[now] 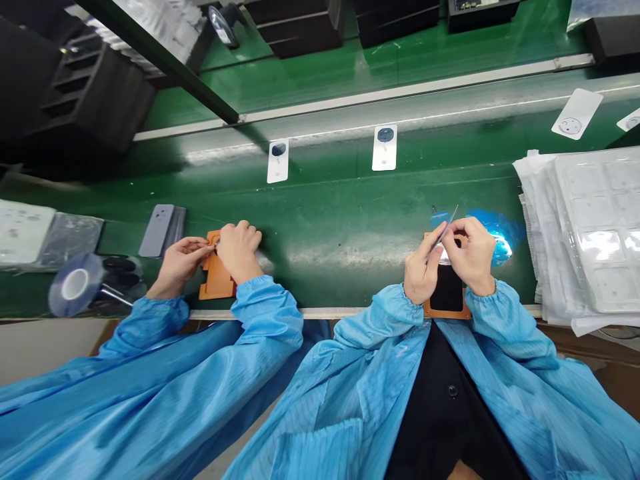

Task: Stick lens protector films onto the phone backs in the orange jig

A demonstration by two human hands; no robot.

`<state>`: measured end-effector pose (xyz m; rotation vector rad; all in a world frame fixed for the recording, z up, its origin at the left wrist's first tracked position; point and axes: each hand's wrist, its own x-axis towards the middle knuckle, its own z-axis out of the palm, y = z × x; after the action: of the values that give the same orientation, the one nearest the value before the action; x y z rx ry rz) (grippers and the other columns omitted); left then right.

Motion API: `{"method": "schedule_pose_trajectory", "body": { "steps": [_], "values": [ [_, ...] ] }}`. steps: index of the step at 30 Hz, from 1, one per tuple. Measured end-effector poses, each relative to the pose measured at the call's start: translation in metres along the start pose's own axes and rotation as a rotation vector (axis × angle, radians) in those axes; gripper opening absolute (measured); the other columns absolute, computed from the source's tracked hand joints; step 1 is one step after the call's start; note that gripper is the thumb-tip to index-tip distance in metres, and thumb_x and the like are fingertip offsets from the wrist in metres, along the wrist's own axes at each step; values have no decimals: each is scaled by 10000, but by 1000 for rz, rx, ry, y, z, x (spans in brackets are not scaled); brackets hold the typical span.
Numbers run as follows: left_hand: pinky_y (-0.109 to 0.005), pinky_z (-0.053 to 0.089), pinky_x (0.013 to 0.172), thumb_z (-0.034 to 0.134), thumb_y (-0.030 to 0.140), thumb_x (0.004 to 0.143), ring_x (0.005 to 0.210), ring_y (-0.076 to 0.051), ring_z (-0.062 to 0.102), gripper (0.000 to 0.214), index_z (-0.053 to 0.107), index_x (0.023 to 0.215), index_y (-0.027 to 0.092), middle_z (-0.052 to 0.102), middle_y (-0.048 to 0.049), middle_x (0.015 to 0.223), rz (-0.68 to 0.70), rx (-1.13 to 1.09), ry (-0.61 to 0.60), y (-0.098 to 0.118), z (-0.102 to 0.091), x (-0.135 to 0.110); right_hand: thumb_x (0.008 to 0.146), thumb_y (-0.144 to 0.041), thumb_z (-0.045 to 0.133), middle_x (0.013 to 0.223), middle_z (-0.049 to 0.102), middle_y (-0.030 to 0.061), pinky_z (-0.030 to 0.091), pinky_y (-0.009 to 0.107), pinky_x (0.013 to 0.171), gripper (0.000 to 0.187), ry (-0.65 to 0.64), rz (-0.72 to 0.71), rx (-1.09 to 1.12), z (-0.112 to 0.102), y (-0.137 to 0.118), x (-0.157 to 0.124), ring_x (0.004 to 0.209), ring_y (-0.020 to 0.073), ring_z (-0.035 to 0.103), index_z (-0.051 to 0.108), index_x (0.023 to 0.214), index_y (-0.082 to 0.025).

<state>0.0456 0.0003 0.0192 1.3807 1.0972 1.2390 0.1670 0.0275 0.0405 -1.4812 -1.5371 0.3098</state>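
Observation:
My left hand is closed round a slim grey pointed tool, perhaps tweezers, whose tip sticks up and away from me. Close against it, my right hand pinches with thumb and forefinger; anything between them is too small to make out. Below both hands an orange fixture lies at the bench edge, with a flat black panel in it. Crumpled shiny blue film rests just beyond my right hand.
A co-worker's hands handle another orange fixture on the left. White cards with dark discs lie along the back strip. Clear trays are stacked right. A tape roll and grey phone-shaped panels lie far left.

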Motion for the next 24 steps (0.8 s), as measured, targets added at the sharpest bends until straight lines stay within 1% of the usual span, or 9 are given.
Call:
{"method": "schedule_pose_trajectory", "body": {
  "steps": [3,5,8,11,14,18,19,21,24],
  "values": [
    [-421,590,1067,575,622,988,1174,-306,735,596,723,1297,135,762,-131,1253,-211,-167,98,-11,-1,8,806,-186,567,767,658,19,498,306,686,82,-13,54,-82,-1,13,5,707,170,610,558,736,-228],
    [-460,600,1050,607,627,970,1167,-319,738,611,715,1272,107,761,-159,1241,-323,-371,177,-16,-8,16,748,-176,597,739,647,22,468,320,692,82,-48,186,-189,-12,33,11,690,178,588,556,697,-225],
    [-494,589,1066,654,562,968,1216,-311,719,575,657,1355,137,734,-160,1304,-380,-551,223,-18,-23,24,724,-208,661,650,588,29,399,356,674,113,-173,446,-440,-42,74,19,612,176,483,584,643,-224],
    [-493,580,1088,687,558,948,1233,-307,711,572,667,1353,156,728,-147,1323,-355,-505,188,-12,-35,21,750,-245,680,578,482,17,349,372,647,157,-289,546,-601,-74,103,18,564,165,382,588,624,-229],
    [-456,583,1100,625,532,993,1235,-303,709,476,733,1272,162,746,-123,1295,-220,-263,65,-5,-42,12,844,-298,642,641,562,30,402,367,673,163,-270,449,-583,-93,101,8,612,193,490,592,706,-227],
    [-417,543,1166,524,333,1062,1331,-263,654,365,690,1366,217,693,-89,1401,228,189,-319,-5,-48,1,932,-308,600,967,732,71,544,378,777,142,-256,128,-338,-102,65,-13,841,233,686,674,1015,-220],
    [-423,526,1187,515,289,1064,1371,-255,623,377,655,1408,225,659,-90,1449,343,300,-403,-8,-49,-1,944,-300,600,1055,740,81,570,388,832,185,-301,28,-271,-102,56,-18,923,241,707,678,1094,-224],
    [-437,505,1209,495,218,1063,1427,-245,569,403,606,1450,224,617,-103,1499,512,514,-486,-15,-49,-4,974,-272,580,1194,728,89,587,408,948,256,-432,-144,-162,-100,45,-29,1068,248,711,669,1212,-241],
    [-431,516,1199,456,167,1068,1454,-242,540,420,572,1468,214,631,-119,1476,623,744,-517,-26,-47,-7,1003,-221,523,1267,707,88,599,435,1002,340,-551,-227,-120,-94,45,-42,1145,248,701,641,1320,-261]
  ]
}}
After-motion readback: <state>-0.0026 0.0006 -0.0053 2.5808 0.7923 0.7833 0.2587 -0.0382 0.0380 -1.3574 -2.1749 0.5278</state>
